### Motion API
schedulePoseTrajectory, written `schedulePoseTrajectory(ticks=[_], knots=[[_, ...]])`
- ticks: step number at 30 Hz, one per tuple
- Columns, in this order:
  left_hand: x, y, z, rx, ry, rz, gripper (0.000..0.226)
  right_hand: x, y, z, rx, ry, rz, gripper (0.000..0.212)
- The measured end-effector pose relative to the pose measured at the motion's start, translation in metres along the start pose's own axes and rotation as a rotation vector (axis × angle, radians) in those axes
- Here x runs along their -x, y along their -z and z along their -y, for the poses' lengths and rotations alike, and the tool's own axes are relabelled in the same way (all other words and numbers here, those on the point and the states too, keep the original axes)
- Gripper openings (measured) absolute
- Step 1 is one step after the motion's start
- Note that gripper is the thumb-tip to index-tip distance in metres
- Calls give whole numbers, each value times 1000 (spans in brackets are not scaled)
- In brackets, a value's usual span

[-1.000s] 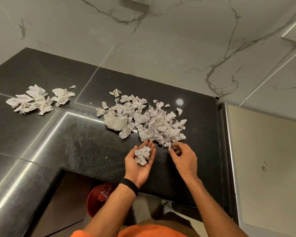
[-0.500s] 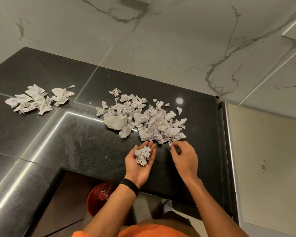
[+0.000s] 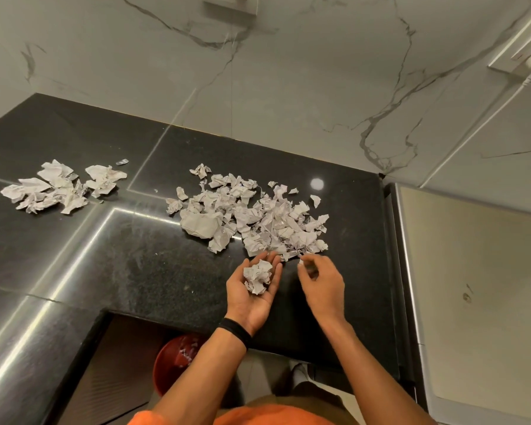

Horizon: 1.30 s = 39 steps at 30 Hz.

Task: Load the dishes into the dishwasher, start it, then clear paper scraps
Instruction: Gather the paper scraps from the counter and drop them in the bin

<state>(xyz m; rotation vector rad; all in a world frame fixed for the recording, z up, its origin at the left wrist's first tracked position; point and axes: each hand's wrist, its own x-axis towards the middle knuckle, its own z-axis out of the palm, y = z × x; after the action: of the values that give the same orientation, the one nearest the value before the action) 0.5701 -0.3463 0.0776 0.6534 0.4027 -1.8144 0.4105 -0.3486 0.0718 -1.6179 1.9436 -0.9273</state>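
Note:
A large heap of torn white paper scraps [image 3: 252, 214] lies on the black granite counter [image 3: 120, 265]. A smaller heap of scraps [image 3: 62, 187] lies at the far left. My left hand [image 3: 253, 289] is palm up at the heap's near edge, cupping a small wad of scraps [image 3: 258, 276]. My right hand [image 3: 321, 285] hovers just right of it, fingers curled, pinching a small white scrap [image 3: 301, 262] at its fingertips by the heap's edge.
A red bin [image 3: 175, 360] with some scraps in it stands on the floor below the counter's front edge. A marble wall rises behind the counter. A pale appliance top [image 3: 472, 286] adjoins the counter on the right, with a wall socket [image 3: 521, 53] above.
My right hand's fingers have closed on a small scrap at the heap's edge and lifted it slightly toward my left hand. The left hand has stayed in place with its wad.

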Motion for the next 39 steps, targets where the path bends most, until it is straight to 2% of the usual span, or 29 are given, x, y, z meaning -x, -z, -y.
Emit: schedulePoseTrajectory(ticks=[3, 5, 7, 11, 13, 15, 17, 21, 24, 27, 29, 34, 39], knots=[[4, 1, -1, -4, -10, -6, 44, -14, -8, -16, 234, 62, 87, 21], [7, 3, -2, -7, -18, -16, 45, -17, -9, -16, 283, 146, 99, 19], [9, 7, -5, -5, -22, -31, 45, -15, -7, -11, 283, 154, 113, 15], [8, 13, -9, -11, -32, -56, 47, 0, 0, 12, 7, 42, 102, 11], [7, 15, -9, -26, -31, -54, 48, 16, 2, 36, -126, 139, 126, 14], [7, 13, -7, -51, -29, -41, 49, 31, 0, 56, -175, 257, 174, 17], [7, 10, -5, -33, -18, -25, 47, 38, -5, 64, -187, 293, 229, 18], [7, 6, -8, -6, -25, 13, 45, 24, -8, 51, -233, 203, 135, 14], [7, 7, -10, 23, -24, -2, 45, -3, -8, 27, -57, 110, 87, 17], [10, 8, -9, 25, -31, -19, 45, -20, -15, 9, 203, 158, 184, 27], [11, 11, -8, 26, -31, -22, 46, -23, -19, 4, 293, 210, 203, 24], [14, 15, -13, 36, -48, -49, 46, -19, -15, 2, 279, 143, 104, 15], [16, 15, -12, 31, -45, -67, 46, -20, -18, -4, 404, 272, 132, 30]])
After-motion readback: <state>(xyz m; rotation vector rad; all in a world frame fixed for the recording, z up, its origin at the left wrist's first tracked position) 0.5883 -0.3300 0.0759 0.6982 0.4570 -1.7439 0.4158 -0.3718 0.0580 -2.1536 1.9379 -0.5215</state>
